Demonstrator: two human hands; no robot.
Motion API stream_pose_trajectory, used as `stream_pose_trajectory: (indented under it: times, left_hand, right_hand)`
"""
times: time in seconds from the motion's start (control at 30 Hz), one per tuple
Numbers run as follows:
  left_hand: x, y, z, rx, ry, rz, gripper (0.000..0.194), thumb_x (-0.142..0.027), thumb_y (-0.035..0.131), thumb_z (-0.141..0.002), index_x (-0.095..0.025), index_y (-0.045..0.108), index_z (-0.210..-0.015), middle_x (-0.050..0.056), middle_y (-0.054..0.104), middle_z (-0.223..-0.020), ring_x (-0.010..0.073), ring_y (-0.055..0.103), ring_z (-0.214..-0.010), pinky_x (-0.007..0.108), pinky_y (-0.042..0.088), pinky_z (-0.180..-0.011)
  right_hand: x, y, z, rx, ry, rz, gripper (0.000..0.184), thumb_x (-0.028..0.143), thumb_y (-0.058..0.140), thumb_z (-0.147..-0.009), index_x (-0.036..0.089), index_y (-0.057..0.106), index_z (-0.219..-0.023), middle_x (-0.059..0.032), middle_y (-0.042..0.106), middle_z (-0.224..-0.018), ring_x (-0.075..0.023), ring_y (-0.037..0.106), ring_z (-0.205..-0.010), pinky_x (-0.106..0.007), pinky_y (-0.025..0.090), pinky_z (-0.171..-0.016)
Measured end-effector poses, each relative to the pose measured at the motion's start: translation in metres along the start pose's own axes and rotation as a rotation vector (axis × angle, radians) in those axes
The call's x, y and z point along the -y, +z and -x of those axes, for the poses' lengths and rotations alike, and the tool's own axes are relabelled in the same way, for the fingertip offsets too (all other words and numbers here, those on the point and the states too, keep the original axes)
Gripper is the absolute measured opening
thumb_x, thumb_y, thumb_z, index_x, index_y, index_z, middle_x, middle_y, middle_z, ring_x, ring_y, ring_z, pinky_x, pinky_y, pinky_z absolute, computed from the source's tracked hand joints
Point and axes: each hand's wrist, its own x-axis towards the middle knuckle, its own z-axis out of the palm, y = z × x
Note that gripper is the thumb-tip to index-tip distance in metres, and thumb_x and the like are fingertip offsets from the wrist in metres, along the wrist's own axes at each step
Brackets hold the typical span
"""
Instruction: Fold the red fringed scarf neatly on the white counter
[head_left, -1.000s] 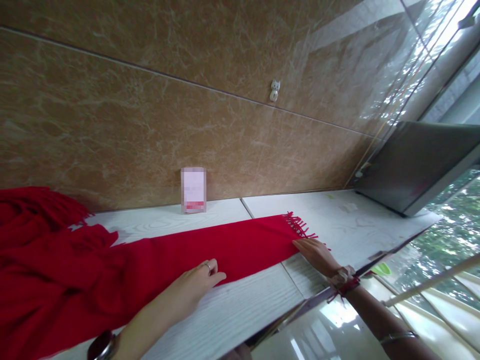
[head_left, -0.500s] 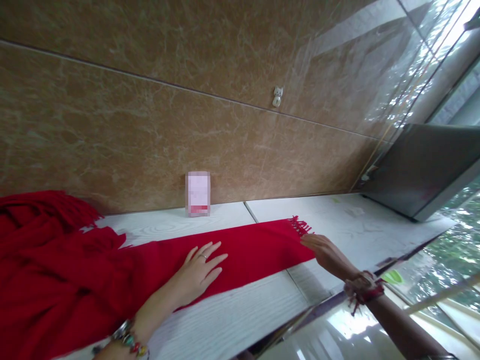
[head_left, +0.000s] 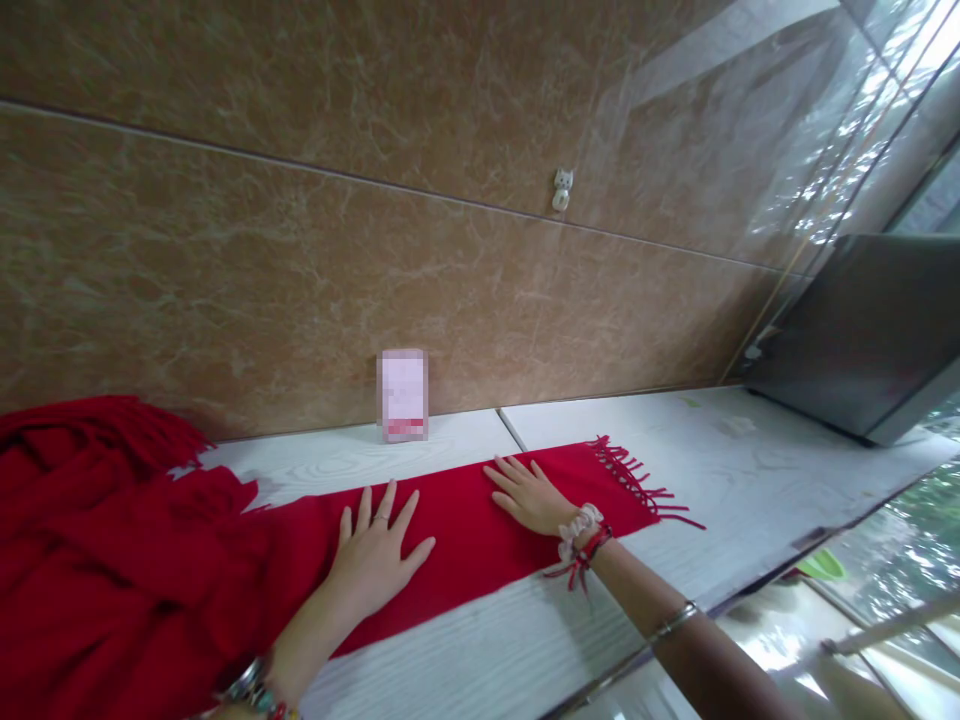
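A long red scarf (head_left: 465,540) with a fringed end (head_left: 637,480) lies stretched across the white wood-grain tabletop (head_left: 480,650). Its other part lies bunched in a heap (head_left: 97,560) at the left. My left hand (head_left: 375,555) rests flat on the scarf near its middle, fingers spread, a ring on one finger. My right hand (head_left: 529,493) lies flat on the scarf a little short of the fringe, fingers stretched out. Neither hand grips the cloth. Bracelets and a red cord sit on my right wrist.
A brown marble-look wall (head_left: 375,200) rises right behind the table, with a small white cat-shaped hook (head_left: 561,189) on it. A small pink-white card (head_left: 403,395) leans against the wall. A dark slanted panel (head_left: 862,330) stands at the right end by a window.
My right hand moved left from beyond the fringe onto the scarf and now lies flat. My left hand slid slightly left and its fingers spread wider. The view shifted a little.
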Motion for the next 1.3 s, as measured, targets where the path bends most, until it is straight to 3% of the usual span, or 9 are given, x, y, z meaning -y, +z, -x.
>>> stream_pose_trajectory:
  times: [0.23, 0.4, 0.57, 0.7, 0.8, 0.9, 1.0, 1.2, 1.3]
  left_hand:
    - [0.001, 0.002, 0.000, -0.011, 0.009, 0.002, 0.063, -0.054, 0.034, -0.078, -0.023, 0.028, -0.132, 0.011, 0.016, -0.141, 0.0380, 0.008, -0.126, 0.056, 0.014, -0.097]
    - [0.002, 0.003, -0.003, -0.020, 0.014, 0.011, 0.063, -0.055, 0.034, -0.078, -0.023, 0.029, -0.131, 0.012, 0.017, -0.141, 0.0381, 0.009, -0.126, 0.056, 0.015, -0.097]
    - [-0.001, -0.001, 0.001, -0.055, 0.041, -0.009, 0.064, -0.055, 0.033, -0.078, -0.020, 0.031, -0.131, 0.013, 0.018, -0.140, 0.0376, 0.012, -0.126, 0.056, 0.015, -0.097]
    - [-0.007, -0.002, 0.011, -0.069, 0.095, -0.013, 0.072, -0.060, 0.035, -0.075, -0.016, 0.029, -0.132, 0.015, 0.016, -0.140, 0.0369, 0.009, -0.127, 0.057, 0.012, -0.097]
    - [-0.009, 0.002, 0.017, -0.007, 0.119, 0.005, 0.083, -0.066, 0.035, -0.070, -0.013, 0.026, -0.133, 0.016, 0.016, -0.140, 0.0380, 0.009, -0.127, 0.058, 0.013, -0.096]
    - [-0.008, 0.007, 0.019, 0.025, 0.122, -0.002, 0.089, -0.068, 0.037, -0.066, -0.011, 0.024, -0.133, 0.015, 0.014, -0.140, 0.0379, 0.007, -0.127, 0.058, 0.011, -0.097]
    - [-0.007, 0.007, 0.019, 0.028, 0.110, -0.008, 0.091, -0.068, 0.039, -0.064, -0.011, 0.022, -0.134, 0.014, 0.013, -0.140, 0.0379, 0.006, -0.127, 0.058, 0.010, -0.097]
    - [-0.010, 0.003, 0.021, 0.051, 0.100, -0.008, 0.090, -0.066, 0.039, -0.065, -0.011, 0.021, -0.134, 0.015, 0.012, -0.140, 0.0376, 0.005, -0.127, 0.057, 0.009, -0.097]
    - [-0.010, 0.002, 0.021, 0.052, 0.098, 0.003, 0.092, -0.068, 0.040, -0.063, -0.011, 0.021, -0.134, 0.015, 0.012, -0.140, 0.0383, 0.006, -0.127, 0.057, 0.010, -0.097]
  right_hand:
    - [-0.124, 0.005, 0.043, 0.039, 0.345, 0.170, 0.039, 0.023, 0.025, -0.089, 0.028, 0.040, -0.124, -0.0060, 0.033, -0.136, -0.0258, 0.022, -0.126, -0.061, 0.024, -0.091]
    - [-0.146, 0.005, 0.054, -0.001, 0.489, 0.182, 0.040, 0.025, 0.024, -0.089, 0.022, 0.037, -0.127, -0.0091, 0.033, -0.136, -0.0246, 0.027, -0.124, -0.053, 0.034, -0.090]
    - [-0.099, -0.014, 0.044, -0.159, 0.585, 0.259, 0.038, 0.030, 0.034, -0.086, 0.016, 0.045, -0.120, -0.0169, 0.043, -0.127, -0.0304, 0.038, -0.117, -0.051, 0.039, -0.084]
    - [-0.012, -0.022, 0.034, -0.239, 0.339, 0.101, 0.043, 0.036, 0.033, -0.087, 0.015, 0.042, -0.123, -0.0175, 0.041, -0.129, -0.0273, 0.038, -0.117, -0.046, 0.039, -0.087]
    - [0.052, -0.015, 0.033, -0.152, 0.042, -0.059, 0.056, 0.045, 0.035, -0.084, 0.016, 0.028, -0.132, -0.0121, 0.029, -0.137, -0.0251, 0.022, -0.126, -0.050, 0.023, -0.099]
    - [0.074, -0.006, 0.037, -0.051, -0.067, -0.138, 0.059, 0.048, 0.033, -0.084, 0.019, 0.024, -0.134, -0.0086, 0.025, -0.139, -0.0238, 0.019, -0.127, -0.051, 0.017, -0.101]
    - [0.045, -0.002, 0.048, -0.011, 0.012, -0.113, 0.053, 0.045, 0.030, -0.086, 0.022, 0.025, -0.133, -0.0063, 0.025, -0.139, -0.0235, 0.019, -0.127, -0.052, 0.017, -0.100]
    - [-0.082, 0.002, 0.098, -0.003, 0.321, 0.131, 0.044, 0.026, 0.028, -0.087, 0.020, 0.034, -0.130, -0.0097, 0.030, -0.136, -0.0269, 0.025, -0.125, -0.057, 0.024, -0.094]
    - [-0.121, -0.001, 0.118, -0.006, 0.387, 0.197, 0.040, 0.022, 0.032, -0.084, 0.022, 0.047, -0.121, -0.0126, 0.038, -0.131, -0.0316, 0.032, -0.121, -0.060, 0.032, -0.089]
